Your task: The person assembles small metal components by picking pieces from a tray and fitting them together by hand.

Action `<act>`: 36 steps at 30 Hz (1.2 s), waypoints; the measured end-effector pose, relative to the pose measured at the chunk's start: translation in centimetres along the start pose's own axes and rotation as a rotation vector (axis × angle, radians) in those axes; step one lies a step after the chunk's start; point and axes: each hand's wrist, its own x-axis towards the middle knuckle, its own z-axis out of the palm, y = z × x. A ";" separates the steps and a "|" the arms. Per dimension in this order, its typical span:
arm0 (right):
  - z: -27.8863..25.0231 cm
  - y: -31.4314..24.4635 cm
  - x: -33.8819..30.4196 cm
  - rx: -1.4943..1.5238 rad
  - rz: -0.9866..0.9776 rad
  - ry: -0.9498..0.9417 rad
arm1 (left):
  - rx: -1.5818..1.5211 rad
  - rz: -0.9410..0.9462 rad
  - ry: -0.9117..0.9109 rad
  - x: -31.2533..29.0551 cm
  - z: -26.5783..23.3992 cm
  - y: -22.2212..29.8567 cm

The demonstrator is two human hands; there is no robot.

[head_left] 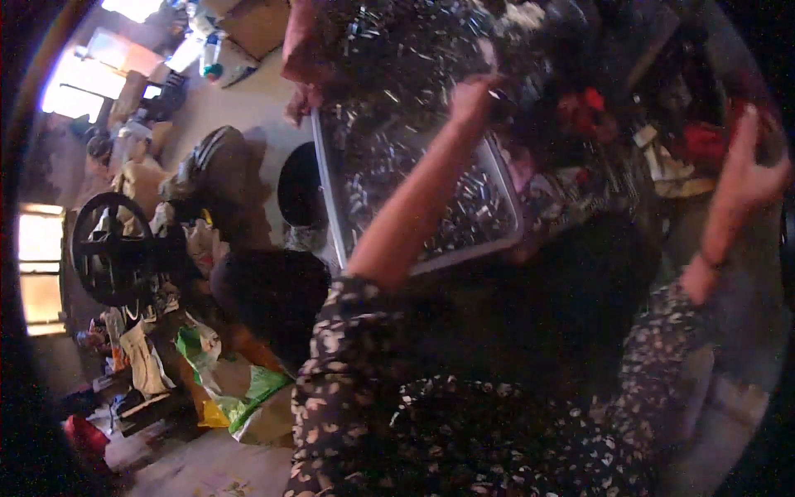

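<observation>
A shallow tray [333, 203] with a pale metal rim stands in front of me, with many small shiny metal pieces [389, 157] spread in it. My left arm reaches across it. My left hand [479, 93] is above the tray's far right part, its fingers curled in; what they hold, if anything, is too blurred to name. Out to the right, my right hand [752, 170] is raised, thumb and fingers apart, beside a dark red thing [705, 142]. Another person's hand [303, 103] is at the tray's left edge.
On the left are a black handwheel [112, 248], a black round seat [300, 184] and a green and white plastic sack [236, 381]. A dark rounded shape [269, 298] stands near my left sleeve. Bright windows [41, 269] line the left wall. Clutter fills the right side.
</observation>
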 end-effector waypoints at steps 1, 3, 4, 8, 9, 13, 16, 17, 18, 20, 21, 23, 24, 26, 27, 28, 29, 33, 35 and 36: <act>1.7 -5.3 -3.7 0.353 0.065 -0.051 | -0.219 -0.112 -0.004 -1.5 -3.3 -0.5; 1.4 -11.1 -6.6 0.323 -0.185 -0.287 | -0.577 -0.219 -0.089 -2.9 -5.5 -1.0; 2.8 -11.8 -8.7 0.502 -0.197 -0.446 | -0.673 -0.224 -0.102 -3.4 -6.8 -1.4; 6.9 -14.8 -17.1 0.800 -0.208 -0.938 | -0.794 -0.271 0.063 -7.5 -9.9 -1.2; 7.4 -15.5 -18.0 0.742 -0.262 -1.028 | -0.882 -0.243 -0.016 -8.3 -11.0 -1.1; 9.9 -17.5 -21.7 0.712 -0.301 -1.074 | -0.996 -0.202 0.016 -11.1 -13.3 -0.6; 11.7 -17.2 -23.9 0.805 -0.359 -0.962 | -1.046 -0.216 0.025 -12.7 -14.8 -0.1; 11.6 -17.7 -23.6 0.808 -0.362 -0.966 | -1.118 -0.230 0.066 -13.4 -15.0 0.6; 11.4 -18.2 -23.4 0.694 -0.384 -1.106 | -1.190 -0.245 0.105 -13.8 -15.2 1.0; 11.1 -18.2 -23.6 0.561 -0.406 -1.242 | -1.192 -0.193 0.072 -14.0 -15.0 1.2; 11.2 -17.7 -24.6 0.629 -0.425 -1.040 | -1.177 -0.212 0.087 -14.0 -14.9 1.2; 11.2 -18.2 -24.3 0.704 -0.445 -0.834 | -1.158 -0.222 0.113 -14.5 -15.2 1.4; 11.5 -18.2 -23.9 0.683 -0.328 -1.069 | -1.019 -0.225 0.051 -14.5 -15.2 1.2; 11.6 -18.7 -23.0 0.656 -0.207 -1.299 | -0.880 -0.225 -0.007 -14.8 -15.4 0.8; 11.6 -18.8 -22.7 0.648 -0.162 -1.317 | -0.627 -0.165 0.007 -14.9 -15.5 0.4; 11.6 -18.5 -22.6 0.633 -0.114 -1.337 | -0.377 -0.110 0.015 -14.9 -15.2 0.1; 11.6 -18.2 -23.1 0.629 -0.113 -1.338 | -0.270 -0.048 0.051 -14.7 -14.8 -0.2; 11.5 -17.7 -24.5 0.740 -0.346 -1.156 | -0.533 -0.099 0.014 -15.0 -14.8 -0.1; 11.1 -18.1 -23.7 0.718 -0.348 -1.180 | -0.937 -0.274 0.024 -15.0 -14.6 0.4; 11.1 -18.1 -23.1 0.682 -0.305 -1.237 | -0.938 -0.275 0.021 -15.0 -14.7 0.3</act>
